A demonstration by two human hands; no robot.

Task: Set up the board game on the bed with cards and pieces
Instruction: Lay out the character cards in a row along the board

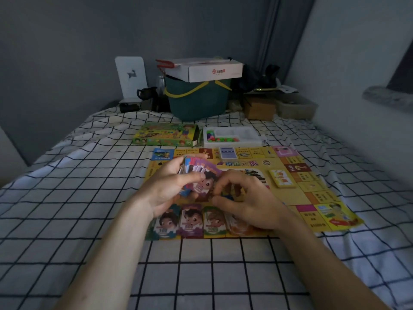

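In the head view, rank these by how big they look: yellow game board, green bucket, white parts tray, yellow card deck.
1. yellow game board
2. green bucket, though it sits farther away
3. white parts tray
4. yellow card deck

Bed (201, 271) w/ grid-check sheet, yellow game board (312, 189) flat at centre, green game box (165, 134) & white pieces tray (232, 137) just behind, teal bin (196, 101), cardboard box (259, 110) at far end

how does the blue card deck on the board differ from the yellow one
The blue deck sits on the far edge of the board, over the border squares; the yellow deck lies inside the border, nearer the right side. The blue deck lies square to the board's edge; the yellow deck is turned at an angle. Both are neat stacks that neither hand touches.
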